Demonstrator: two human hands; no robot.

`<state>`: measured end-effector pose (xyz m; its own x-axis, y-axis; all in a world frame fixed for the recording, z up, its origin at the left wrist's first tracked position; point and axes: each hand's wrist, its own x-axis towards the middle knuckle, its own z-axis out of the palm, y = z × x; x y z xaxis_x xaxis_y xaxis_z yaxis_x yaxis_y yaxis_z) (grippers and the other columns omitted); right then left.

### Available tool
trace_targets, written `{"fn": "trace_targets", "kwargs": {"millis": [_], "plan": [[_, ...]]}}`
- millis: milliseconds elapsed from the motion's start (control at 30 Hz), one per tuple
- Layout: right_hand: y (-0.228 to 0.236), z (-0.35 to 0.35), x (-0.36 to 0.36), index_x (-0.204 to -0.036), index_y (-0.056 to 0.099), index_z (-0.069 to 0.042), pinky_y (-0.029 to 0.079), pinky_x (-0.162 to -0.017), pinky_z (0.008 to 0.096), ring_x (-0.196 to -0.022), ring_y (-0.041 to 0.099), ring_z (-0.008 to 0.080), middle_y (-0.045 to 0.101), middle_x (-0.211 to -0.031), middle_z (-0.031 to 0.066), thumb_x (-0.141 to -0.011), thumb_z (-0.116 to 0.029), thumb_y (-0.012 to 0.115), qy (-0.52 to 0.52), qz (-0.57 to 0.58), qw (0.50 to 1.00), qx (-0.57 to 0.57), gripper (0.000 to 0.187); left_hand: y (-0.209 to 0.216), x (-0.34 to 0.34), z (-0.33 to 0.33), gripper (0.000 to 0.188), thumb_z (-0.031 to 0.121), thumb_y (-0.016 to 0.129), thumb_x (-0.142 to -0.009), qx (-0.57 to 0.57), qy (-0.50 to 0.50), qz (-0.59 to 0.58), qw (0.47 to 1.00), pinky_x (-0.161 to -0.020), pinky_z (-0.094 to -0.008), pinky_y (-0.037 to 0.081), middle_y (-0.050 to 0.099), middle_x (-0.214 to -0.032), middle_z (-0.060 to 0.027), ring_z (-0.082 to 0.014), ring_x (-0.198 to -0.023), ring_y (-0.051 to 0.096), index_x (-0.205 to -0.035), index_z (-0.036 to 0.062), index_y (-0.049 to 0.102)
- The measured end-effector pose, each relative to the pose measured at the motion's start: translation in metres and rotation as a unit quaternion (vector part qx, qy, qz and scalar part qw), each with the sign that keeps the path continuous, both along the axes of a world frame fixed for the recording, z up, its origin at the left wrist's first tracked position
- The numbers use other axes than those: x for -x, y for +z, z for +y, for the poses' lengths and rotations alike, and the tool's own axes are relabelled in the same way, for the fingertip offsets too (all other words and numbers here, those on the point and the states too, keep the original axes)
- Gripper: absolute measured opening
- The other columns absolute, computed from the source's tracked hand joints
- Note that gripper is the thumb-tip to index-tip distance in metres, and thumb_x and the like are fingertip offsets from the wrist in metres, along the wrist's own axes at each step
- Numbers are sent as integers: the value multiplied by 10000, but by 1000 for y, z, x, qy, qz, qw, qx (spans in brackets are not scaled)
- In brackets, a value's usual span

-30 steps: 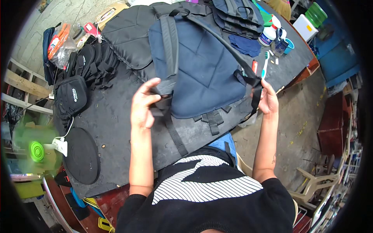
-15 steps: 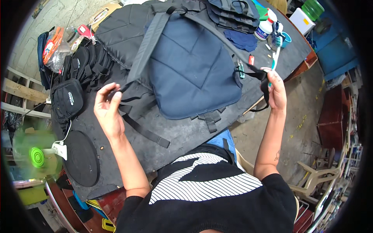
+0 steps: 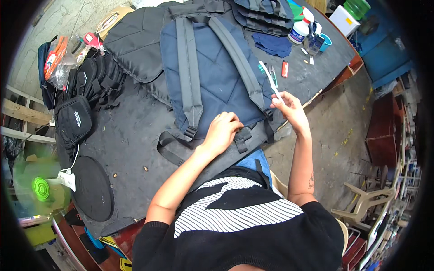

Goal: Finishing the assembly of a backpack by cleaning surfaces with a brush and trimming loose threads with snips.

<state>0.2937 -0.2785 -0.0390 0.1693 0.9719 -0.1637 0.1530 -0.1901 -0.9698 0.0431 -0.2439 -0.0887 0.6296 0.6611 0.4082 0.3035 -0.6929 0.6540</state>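
At one backpack (two straps), the left hand curls, grip unclear; right hand holds one toothbrush.

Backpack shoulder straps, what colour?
The shoulder straps are grey; best seen in the head view.

Left hand curled palm-down, right hand pinching, bare forearms angled forward.

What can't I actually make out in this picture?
In the head view:
Left hand: whether it grips anything, hidden by its own curled fingers.
Toothbrush: handle's lower end, hidden by the right hand.
Navy backpack: underside, facing away.
Green fan: blades, blurred.
Stacked navy bags: far end, cut off by the upper edge.
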Motion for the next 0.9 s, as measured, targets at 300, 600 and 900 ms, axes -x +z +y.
{"fn": "trace_targets", "kwargs": {"millis": [300,600,900], "plan": [[-102,26,-98,-1107,611,-49,403,-637,236,-688,494,77,593,-832,0,-858,-228,662,-212,-196,952,-101,311,-18,-15,-9,141,-1,617,-700,-74,34,51,995,-762,-349,396,535,-912,-52,-235,-861,521,-817,75,630],[-68,74,-57,-1153,634,-186,428,-860,462,-1017,505,349,565,-1085,101,-820,-236,671,-256,-548,783,-147,339,-25,-9,-6,67,-43,552,-769,61,57,-62,995,-804,-389,412,504,-909,-122,-304,-882,517,-804,6,523],[-84,80,-43,-1122,566,-24,464,-813,447,-914,595,393,608,-960,235,-771,79,459,-214,-444,850,-186,380,-31,-10,-2,118,-149,528,-772,103,78,-81,988,-748,-313,463,485,-916,-138,-257,-815,547,-837,-52,510]]}}
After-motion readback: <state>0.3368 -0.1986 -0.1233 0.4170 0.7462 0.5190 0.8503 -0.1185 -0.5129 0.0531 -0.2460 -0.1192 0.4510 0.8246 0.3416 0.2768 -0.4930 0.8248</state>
